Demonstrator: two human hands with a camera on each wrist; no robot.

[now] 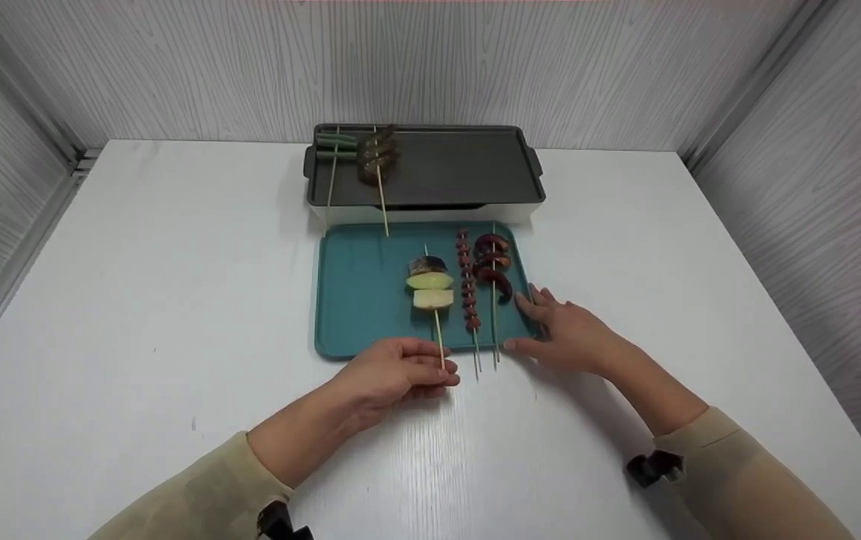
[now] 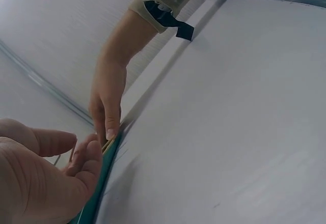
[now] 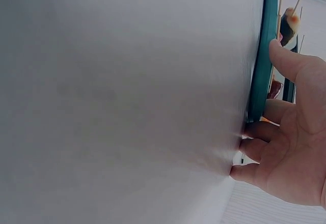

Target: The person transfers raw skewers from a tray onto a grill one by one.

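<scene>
Between thumb and fingers my left hand [image 1: 399, 371] pinches the bare stick of a food skewer [image 1: 432, 298], threaded with pale, green and dark pieces. The skewer points away, over the teal tray [image 1: 355, 292]. At the tray's front right corner rests my right hand [image 1: 569, 336], fingers spread along the rim; in the right wrist view its thumb [image 3: 285, 61] touches the tray edge. Beside that hand on the tray lie a skewer of dark red curled pieces [image 1: 493, 262] and a skewer of small red chunks [image 1: 468, 281].
Behind the tray stands a black griddle [image 1: 460, 165] on a white base. On its left side lie a skewer of green stalks [image 1: 337, 142] and a skewer with a brown sliced piece [image 1: 378, 157], sticks overhanging the front. Grey wood-grain panels [image 1: 415, 67] enclose the white table [image 1: 198, 300].
</scene>
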